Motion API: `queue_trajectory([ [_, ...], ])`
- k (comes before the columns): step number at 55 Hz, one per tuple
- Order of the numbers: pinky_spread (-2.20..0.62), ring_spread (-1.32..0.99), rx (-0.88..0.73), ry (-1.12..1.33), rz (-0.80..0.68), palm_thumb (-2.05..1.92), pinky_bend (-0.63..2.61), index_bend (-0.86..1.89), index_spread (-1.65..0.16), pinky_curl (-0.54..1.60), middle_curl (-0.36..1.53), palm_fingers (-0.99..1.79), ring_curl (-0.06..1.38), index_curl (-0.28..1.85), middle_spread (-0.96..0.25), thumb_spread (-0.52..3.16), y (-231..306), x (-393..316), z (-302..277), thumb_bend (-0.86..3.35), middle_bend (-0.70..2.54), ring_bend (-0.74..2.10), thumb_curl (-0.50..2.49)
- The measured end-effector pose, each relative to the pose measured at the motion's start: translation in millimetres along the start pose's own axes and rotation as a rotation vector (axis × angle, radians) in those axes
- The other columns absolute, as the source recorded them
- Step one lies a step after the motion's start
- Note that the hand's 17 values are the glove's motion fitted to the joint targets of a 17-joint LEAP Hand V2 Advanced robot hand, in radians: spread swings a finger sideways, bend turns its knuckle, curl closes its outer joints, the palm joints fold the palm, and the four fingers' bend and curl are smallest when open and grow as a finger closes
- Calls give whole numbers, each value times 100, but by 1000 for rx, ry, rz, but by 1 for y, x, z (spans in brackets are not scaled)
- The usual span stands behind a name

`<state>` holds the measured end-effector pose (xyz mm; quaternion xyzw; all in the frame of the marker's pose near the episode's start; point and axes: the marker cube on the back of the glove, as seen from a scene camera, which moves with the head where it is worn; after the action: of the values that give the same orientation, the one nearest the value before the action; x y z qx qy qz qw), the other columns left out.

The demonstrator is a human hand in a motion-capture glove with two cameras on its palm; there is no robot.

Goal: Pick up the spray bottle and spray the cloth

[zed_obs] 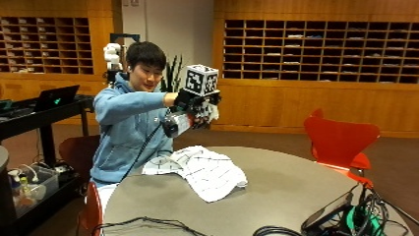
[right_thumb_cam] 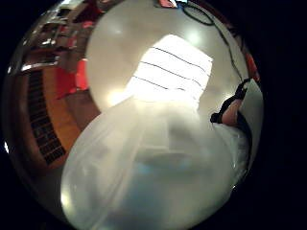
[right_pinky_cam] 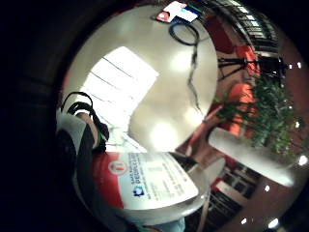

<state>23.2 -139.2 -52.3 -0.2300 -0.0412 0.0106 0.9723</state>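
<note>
In the outside view my gloved right hand (zed_obs: 196, 102) is raised at chest height and grips the spray bottle (zed_obs: 178, 123), which tilts down toward the table. The white cloth with thin dark lines (zed_obs: 204, 169) lies crumpled on the round grey table (zed_obs: 288, 187), below and a little in front of the bottle. In the little finger side palm view the bottle's red and white label (right_pinky_cam: 145, 183) sits close to the palm, with the cloth (right_pinky_cam: 120, 82) far beneath. The thumb side palm view is mostly filled by the bottle's translucent body (right_thumb_cam: 153, 167), above the cloth (right_thumb_cam: 172, 67).
A red chair (zed_obs: 340, 140) stands at the table's right. Black cables (zed_obs: 275, 230) and devices (zed_obs: 340, 216) lie along the near edge. A black cart with a laptop (zed_obs: 39, 105) is at the left. A potted plant (right_pinky_cam: 270, 111) stands beside the table.
</note>
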Motion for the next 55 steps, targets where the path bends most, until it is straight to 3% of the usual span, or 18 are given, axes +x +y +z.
queue_trajectory([
  [18,-26,-18,383,-719,-182,85,37,44,-20,38,48,139,45,51,-16,27,-6,-54,-31,-3,56,57,83],
  [31,-25,-18,582,-1091,-225,86,37,43,-20,38,48,139,44,51,-15,28,-35,-107,-4,-3,56,57,84],
  [43,-24,-17,626,-1267,-162,86,37,43,-19,38,48,138,44,51,-15,28,-76,-146,34,-3,55,57,84],
  [55,-23,-17,564,-1316,-132,86,38,42,-19,38,48,137,44,52,-14,28,-112,-173,80,-3,54,57,84],
])
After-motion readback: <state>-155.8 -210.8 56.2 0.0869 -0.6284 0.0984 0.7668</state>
